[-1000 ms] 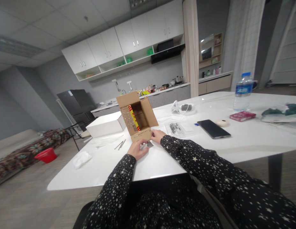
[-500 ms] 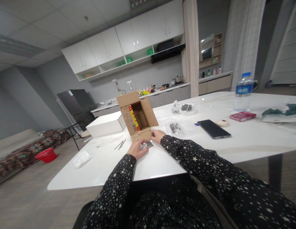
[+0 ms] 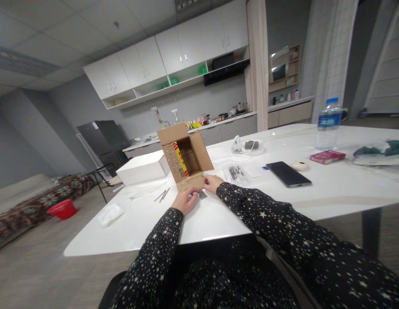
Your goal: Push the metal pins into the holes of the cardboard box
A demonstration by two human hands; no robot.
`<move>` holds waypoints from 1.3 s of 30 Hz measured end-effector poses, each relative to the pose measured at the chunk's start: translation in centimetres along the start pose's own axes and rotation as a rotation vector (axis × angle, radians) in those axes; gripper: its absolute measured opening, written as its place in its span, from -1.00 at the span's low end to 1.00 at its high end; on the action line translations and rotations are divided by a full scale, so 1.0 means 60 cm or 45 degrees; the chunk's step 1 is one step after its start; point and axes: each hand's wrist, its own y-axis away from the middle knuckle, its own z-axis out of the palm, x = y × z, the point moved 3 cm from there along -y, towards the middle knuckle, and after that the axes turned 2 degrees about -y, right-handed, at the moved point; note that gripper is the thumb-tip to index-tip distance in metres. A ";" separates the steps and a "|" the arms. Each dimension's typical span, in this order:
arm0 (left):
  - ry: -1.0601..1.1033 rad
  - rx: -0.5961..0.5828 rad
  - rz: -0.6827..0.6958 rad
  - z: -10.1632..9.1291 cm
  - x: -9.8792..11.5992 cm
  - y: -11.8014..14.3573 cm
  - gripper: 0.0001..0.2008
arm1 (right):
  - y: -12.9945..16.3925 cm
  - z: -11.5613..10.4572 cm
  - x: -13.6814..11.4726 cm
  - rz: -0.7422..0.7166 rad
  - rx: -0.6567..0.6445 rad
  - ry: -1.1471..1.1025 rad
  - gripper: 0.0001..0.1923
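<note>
An open cardboard box [image 3: 174,159] stands on the white table. Its front flap [image 3: 190,182] slopes toward me and carries a row of small dark dots, while one side panel is dotted with small shiny spots. My left hand [image 3: 185,201] rests at the flap's near edge, fingers stretched forward and thumb beneath them, with nothing visible in it. At the flap's right corner is my right hand [image 3: 213,183], its fingers pinched together; whatever lies between the tips is hidden. Several thin metal pins [image 3: 202,195] lie on the table between both hands.
Left of the box are a few thin metal rods [image 3: 162,195], a white box [image 3: 142,167] and crumpled tissue [image 3: 110,215]. To the right lie a clear plastic pack [image 3: 237,174], a black phone [image 3: 288,174], a pink box [image 3: 327,157] and a water bottle [image 3: 327,124].
My left thumb has drawn back a little toward its fingers, showing more of the metal pins. My right hand and the cardboard box stay in place.
</note>
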 end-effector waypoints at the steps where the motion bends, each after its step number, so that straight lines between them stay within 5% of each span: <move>1: 0.006 0.002 0.002 -0.001 0.001 -0.001 -0.76 | 0.000 0.000 0.000 0.004 0.000 0.000 -0.84; 19: 0.084 0.096 0.043 -0.008 0.007 -0.002 -0.72 | -0.002 0.003 0.003 0.002 0.007 -0.003 -0.84; 39: 0.287 0.457 -0.172 -0.024 -0.024 -0.009 -0.74 | -0.002 0.006 0.005 -0.002 0.024 -0.031 -0.85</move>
